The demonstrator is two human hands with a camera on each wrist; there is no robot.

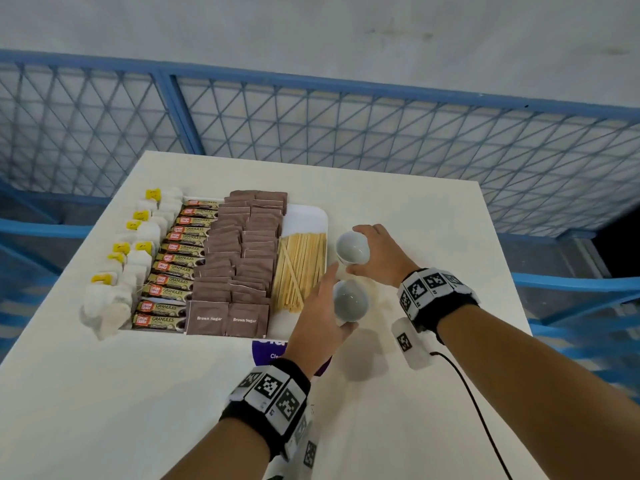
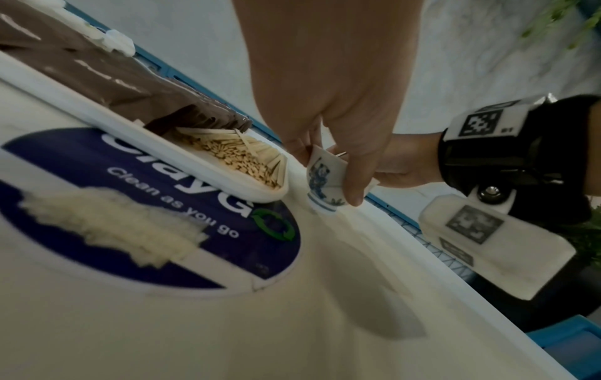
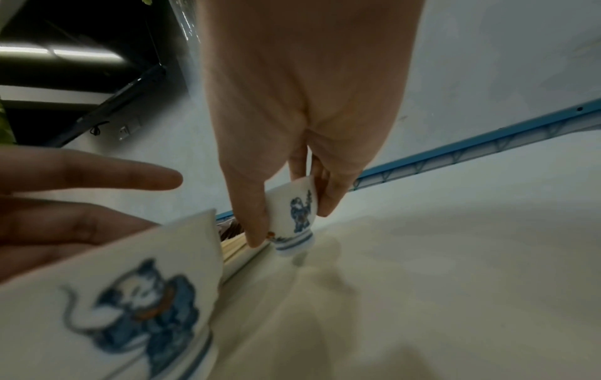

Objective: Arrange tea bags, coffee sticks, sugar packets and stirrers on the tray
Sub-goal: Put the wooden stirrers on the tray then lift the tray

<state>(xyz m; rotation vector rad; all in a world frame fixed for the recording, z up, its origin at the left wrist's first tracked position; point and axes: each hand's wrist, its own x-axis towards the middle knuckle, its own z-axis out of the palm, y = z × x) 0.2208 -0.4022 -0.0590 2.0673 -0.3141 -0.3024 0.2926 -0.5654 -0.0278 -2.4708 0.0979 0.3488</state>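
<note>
A white tray (image 1: 305, 216) holds tea bags (image 1: 138, 237) with yellow tags at its left, then a row of coffee sticks (image 1: 173, 268), brown sugar packets (image 1: 239, 254) and wooden stirrers (image 1: 301, 268). Two small white cups with blue figures stand off the tray's right side. My left hand (image 1: 341, 296) grips the near cup (image 1: 351, 303) between thumb and fingers, its base (image 2: 322, 203) at the table. My right hand (image 1: 353, 251) pinches the far cup (image 1: 355, 245), tilted, with its foot (image 3: 292, 244) just above the table.
The white table (image 1: 415, 209) has a purple round sticker (image 1: 270, 353) under my left wrist. A blue mesh fence (image 1: 311, 126) runs behind the table's far edge. A black cable (image 1: 478, 410) trails from my right wrist band.
</note>
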